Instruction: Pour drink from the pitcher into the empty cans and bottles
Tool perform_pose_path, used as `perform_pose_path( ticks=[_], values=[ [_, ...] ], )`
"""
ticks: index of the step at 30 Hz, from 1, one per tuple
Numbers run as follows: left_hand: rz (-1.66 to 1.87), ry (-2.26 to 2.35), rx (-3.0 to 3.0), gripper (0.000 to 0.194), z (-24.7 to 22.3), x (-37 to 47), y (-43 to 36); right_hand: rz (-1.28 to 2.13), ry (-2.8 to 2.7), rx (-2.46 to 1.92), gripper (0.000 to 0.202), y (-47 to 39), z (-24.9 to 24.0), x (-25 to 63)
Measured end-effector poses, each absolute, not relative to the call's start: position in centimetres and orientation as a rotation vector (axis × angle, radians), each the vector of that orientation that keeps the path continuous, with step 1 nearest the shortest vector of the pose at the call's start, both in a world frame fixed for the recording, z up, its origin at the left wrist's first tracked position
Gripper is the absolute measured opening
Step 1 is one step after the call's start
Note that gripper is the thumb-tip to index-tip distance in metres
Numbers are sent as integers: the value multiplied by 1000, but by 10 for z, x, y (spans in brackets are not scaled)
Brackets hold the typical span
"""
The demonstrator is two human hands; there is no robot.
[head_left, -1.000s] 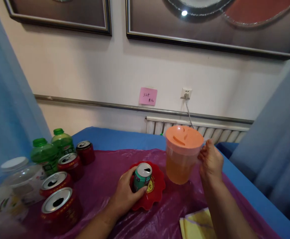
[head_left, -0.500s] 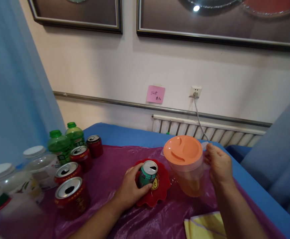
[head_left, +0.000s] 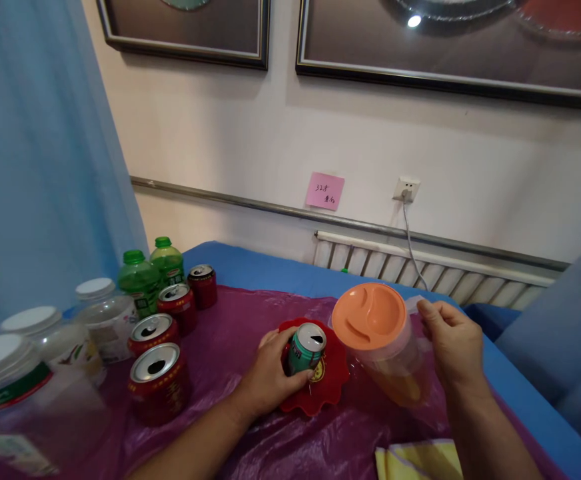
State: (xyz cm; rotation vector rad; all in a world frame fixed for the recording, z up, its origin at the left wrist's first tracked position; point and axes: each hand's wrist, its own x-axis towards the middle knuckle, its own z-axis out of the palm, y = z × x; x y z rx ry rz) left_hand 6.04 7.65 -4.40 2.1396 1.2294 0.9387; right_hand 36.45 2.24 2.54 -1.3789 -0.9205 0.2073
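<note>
My left hand (head_left: 275, 373) is wrapped round a green drink can (head_left: 304, 357) with an opened top. The can stands upright on a red scalloped plate (head_left: 338, 387). In my right hand (head_left: 453, 343) is the handle of a clear pitcher (head_left: 395, 373) with an orange lid (head_left: 370, 317). Amber liquid sits low in the pitcher, which tilts to the left toward the can. Its lid is close to the plate's right side, apart from the can. A few drops lie on the sheet between plate and pitcher.
Several red cans (head_left: 160, 387), green bottles (head_left: 140, 283) and clear jars with white lids (head_left: 108, 320) stand at the left. A folded yellow cloth (head_left: 418, 461) lies at the front. Purple plastic sheeting (head_left: 225, 327) covers the blue table (head_left: 250, 263); a radiator (head_left: 360, 257) is behind.
The pitcher has gone from nearly upright to tilted leftward, with my right hand still on its handle. My left hand stays round the can. The whole view has shifted slightly.
</note>
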Motion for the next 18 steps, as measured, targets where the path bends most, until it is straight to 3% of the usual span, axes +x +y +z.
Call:
perform_pose_path(
  ticks=[18],
  values=[
    [972, 1203, 2194, 71, -44, 57, 77, 64, -1000, -1457, 53, 18, 29, 359]
  ],
)
